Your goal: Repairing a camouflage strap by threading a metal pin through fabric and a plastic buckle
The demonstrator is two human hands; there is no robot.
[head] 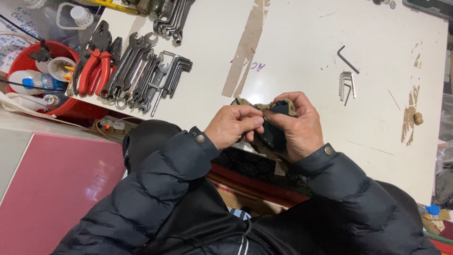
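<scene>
at the near table edge: a crumpled olive-and-black cloth (272, 123) is held between both hands, over the white table (302, 56).
left hand (234, 125): closed on the cloth, thumb and fingertips pinched at its left side.
right hand (296, 126): wrapped around the cloth's right side, fingers curled over it.
beyond the right hand: hex keys (347, 80) are laid, well apart.
beyond the left hand: spanners (137, 73) and red-handled pliers (94, 68) are laid beside a red tub (71, 107).

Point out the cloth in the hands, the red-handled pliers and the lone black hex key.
cloth (272, 137), head view, on the dark fold between both hands.
red-handled pliers (94, 71), head view, on the red handles.
black hex key (348, 60), head view, on the middle of its long arm.
</scene>
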